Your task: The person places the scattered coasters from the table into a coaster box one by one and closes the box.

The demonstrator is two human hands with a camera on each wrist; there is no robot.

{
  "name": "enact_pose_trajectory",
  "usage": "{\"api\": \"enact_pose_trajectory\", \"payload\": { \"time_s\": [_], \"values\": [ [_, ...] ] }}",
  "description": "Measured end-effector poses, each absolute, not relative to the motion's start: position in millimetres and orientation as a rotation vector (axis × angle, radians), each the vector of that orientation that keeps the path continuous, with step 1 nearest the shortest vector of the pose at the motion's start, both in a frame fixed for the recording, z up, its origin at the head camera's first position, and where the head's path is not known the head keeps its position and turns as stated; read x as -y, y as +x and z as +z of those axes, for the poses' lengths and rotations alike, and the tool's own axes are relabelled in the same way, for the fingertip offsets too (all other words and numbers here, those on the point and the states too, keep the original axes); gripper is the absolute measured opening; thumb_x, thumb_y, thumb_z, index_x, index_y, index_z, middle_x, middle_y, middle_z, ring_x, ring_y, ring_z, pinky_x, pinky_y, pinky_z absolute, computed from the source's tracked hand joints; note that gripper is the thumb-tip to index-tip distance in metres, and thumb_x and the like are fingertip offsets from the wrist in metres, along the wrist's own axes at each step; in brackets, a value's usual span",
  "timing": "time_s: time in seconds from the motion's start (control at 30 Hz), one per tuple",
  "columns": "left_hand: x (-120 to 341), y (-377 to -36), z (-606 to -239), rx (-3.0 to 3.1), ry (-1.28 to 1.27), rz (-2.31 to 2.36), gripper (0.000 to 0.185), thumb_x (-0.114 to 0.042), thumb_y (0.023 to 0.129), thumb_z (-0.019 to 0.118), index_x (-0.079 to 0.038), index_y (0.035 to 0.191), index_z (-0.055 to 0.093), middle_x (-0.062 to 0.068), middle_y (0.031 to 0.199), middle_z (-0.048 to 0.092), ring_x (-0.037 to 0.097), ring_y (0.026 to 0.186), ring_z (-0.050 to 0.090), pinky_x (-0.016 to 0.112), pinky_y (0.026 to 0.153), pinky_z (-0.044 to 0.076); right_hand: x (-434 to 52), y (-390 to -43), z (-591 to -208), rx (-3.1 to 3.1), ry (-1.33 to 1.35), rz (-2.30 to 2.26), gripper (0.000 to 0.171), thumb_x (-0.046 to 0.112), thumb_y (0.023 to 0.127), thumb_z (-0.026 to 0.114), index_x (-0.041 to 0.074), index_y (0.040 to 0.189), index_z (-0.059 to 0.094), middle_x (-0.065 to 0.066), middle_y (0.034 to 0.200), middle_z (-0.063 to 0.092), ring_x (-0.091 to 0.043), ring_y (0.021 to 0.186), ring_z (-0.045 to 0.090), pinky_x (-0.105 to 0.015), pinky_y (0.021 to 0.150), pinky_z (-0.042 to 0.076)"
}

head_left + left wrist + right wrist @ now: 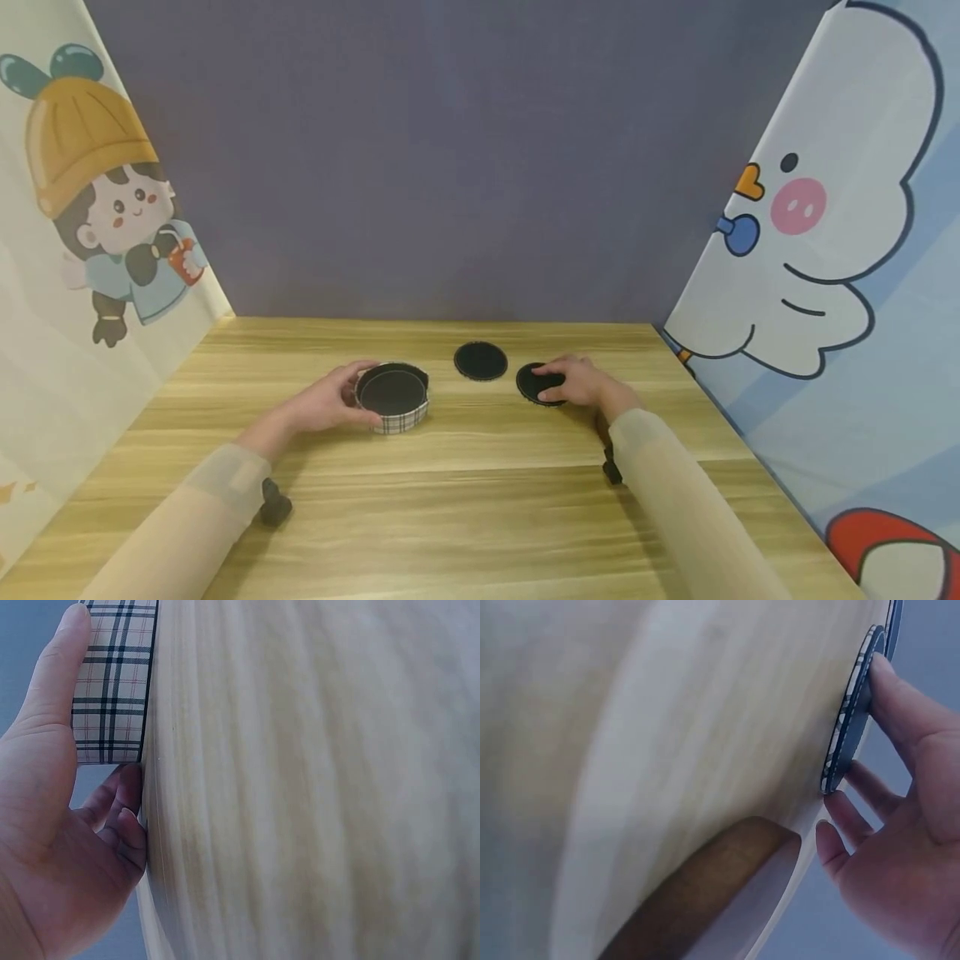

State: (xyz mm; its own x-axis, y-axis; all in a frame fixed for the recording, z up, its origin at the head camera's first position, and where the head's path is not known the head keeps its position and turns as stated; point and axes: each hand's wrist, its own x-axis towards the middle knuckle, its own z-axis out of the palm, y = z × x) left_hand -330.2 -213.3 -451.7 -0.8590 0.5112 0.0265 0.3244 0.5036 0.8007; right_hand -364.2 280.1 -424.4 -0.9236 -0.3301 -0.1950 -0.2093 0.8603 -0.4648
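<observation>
Two round black discs lie flat. My right hand (581, 383) pinches one disc (537, 384). My left hand (326, 402) curls round the checked tin (392, 398).

The table (480, 500) is light wood with a clear grain and a smooth, slightly shiny finish. The round box (392, 402) has a wall covered in matt plaid material, paper or cloth, and a dull black inside. The two flat discs (481, 361) (537, 384) look matt black, and the sleeves (675, 492) are thin, half-transparent cloth.
</observation>
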Motion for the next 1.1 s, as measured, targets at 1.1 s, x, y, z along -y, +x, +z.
{"api": "enact_pose_trajectory", "payload": {
  "time_s": [1.1],
  "values": [
    [212.9,-330.6,-453.4,-2.575,0.655,1.239,0.111,-0.032,0.086,0.097,-0.006,0.171,0.031,0.027,0.144,0.063,0.034,0.12,0.071,0.063,0.113,0.052,-242.0,-297.5,-438.4,-2.666,-0.799,-0.671,0.072,0.048,0.094,0.088,0.027,0.158,0.061,-0.013,0.132,0.049,-0.025,0.114,0.047,-0.05,0.1,0.047]
  ]
}}
